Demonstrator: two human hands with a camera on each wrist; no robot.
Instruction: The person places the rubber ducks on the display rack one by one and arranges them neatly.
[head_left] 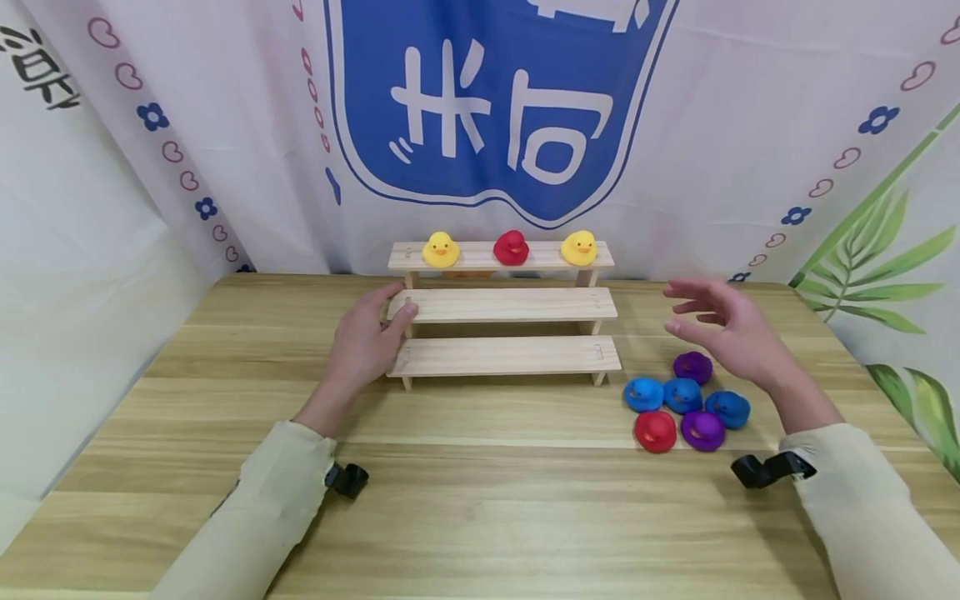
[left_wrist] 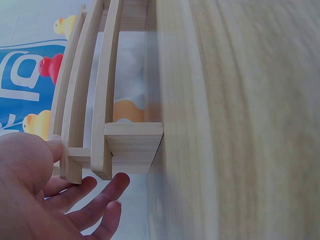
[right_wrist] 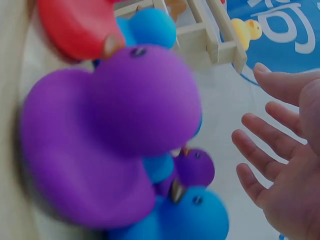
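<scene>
A three-tier wooden stand (head_left: 504,357) stands on the table. My left hand (head_left: 366,335) holds its left end, thumb on the middle step and the other fingers around the step's end, as the left wrist view shows. On the top step sit a yellow duck (head_left: 441,250), a red duck (head_left: 512,248) and another yellow duck (head_left: 580,248). My right hand (head_left: 731,329) hovers with nothing in it, fingers spread and slightly bent, above a group of rubber ducks. Nearest below it is a purple duck (head_left: 693,367). A second purple duck (right_wrist: 115,135) looms large in the right wrist view.
The group to the right of the stand also has blue ducks (head_left: 644,394) and a red duck (head_left: 656,432). A printed curtain (head_left: 277,208) hangs behind the wooden table (head_left: 480,500). The stand's lower two steps hold no ducks.
</scene>
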